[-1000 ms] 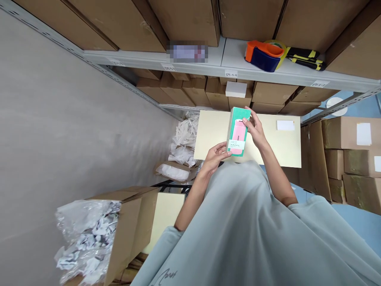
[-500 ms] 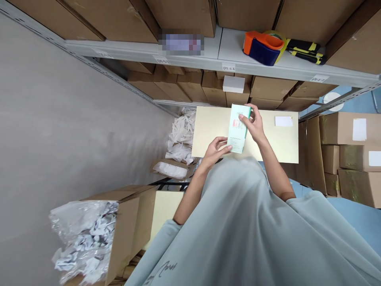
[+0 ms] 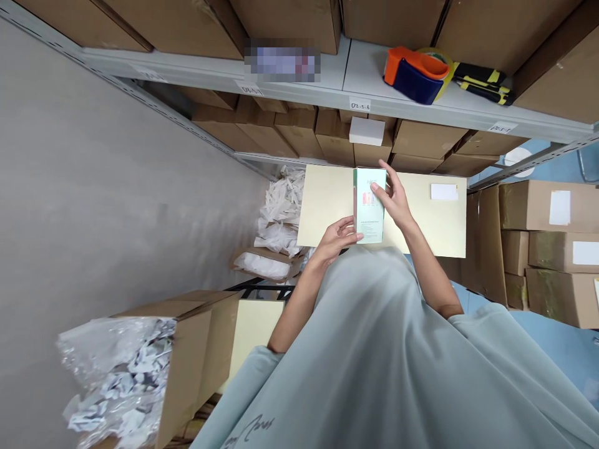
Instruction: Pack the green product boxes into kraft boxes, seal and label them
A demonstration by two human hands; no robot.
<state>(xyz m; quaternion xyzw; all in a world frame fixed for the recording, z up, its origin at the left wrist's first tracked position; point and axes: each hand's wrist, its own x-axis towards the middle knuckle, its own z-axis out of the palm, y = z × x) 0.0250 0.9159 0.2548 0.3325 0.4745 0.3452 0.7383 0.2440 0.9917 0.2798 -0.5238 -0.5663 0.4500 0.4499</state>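
A pale green printed carton (image 3: pixel 369 215) is held between my two hands above the cream tabletop (image 3: pixel 421 231). My left hand (image 3: pixel 337 240) grips its lower left edge, thumb across the front near the bottom. On the upper right, my right hand (image 3: pixel 394 196) has its thumb on the front face and its other fingers along the far edge, partly hidden. Small pictures and lines of print show on the carton's front. To the right on the tabletop lies a small white slip or card (image 3: pixel 444 191).
A shelf above carries an orange and blue tape dispenser (image 3: pixel 416 75), black and yellow cutters (image 3: pixel 484 83) and cardboard boxes. A white box (image 3: pixel 367 131) sits below it. Stacked cartons (image 3: pixel 552 240) stand right. At lower left is an open box (image 3: pixel 187 368) of crumpled paper and plastic.
The carton has turned slightly and shifted a little left, showing a strip of its left side. My right hand's fingers have loosened and extended along the top right edge.
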